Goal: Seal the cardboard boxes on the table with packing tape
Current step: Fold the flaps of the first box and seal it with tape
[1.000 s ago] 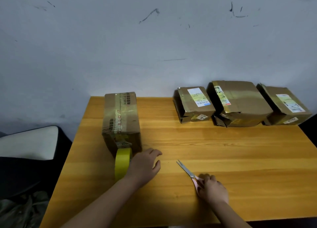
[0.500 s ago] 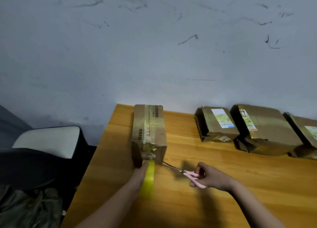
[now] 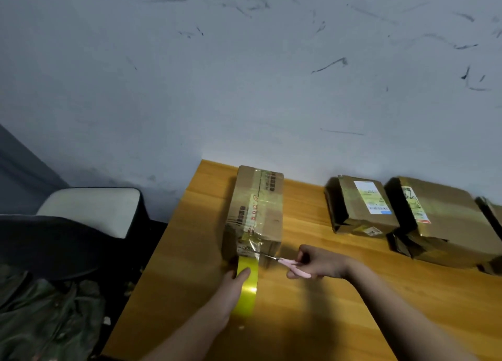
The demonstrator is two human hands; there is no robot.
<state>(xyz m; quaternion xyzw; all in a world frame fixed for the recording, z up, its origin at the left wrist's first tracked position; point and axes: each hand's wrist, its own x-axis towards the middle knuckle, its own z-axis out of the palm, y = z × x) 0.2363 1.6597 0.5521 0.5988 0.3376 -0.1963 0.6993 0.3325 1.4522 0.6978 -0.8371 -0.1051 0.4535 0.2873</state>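
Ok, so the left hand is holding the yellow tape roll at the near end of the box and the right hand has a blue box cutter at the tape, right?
Not quite. In the head view the right hand holds pink-handled scissors, not a blue box cutter, blades at the tape. The rest stands: the left hand holds the yellow tape roll at the near end of the box.

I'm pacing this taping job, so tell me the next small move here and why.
Probably close the scissors to cut the tape. The right hand holds their blades at the strip stretched from the near end of the box, while the left hand grips the yellow tape roll just below, seemingly keeping the strip taut.
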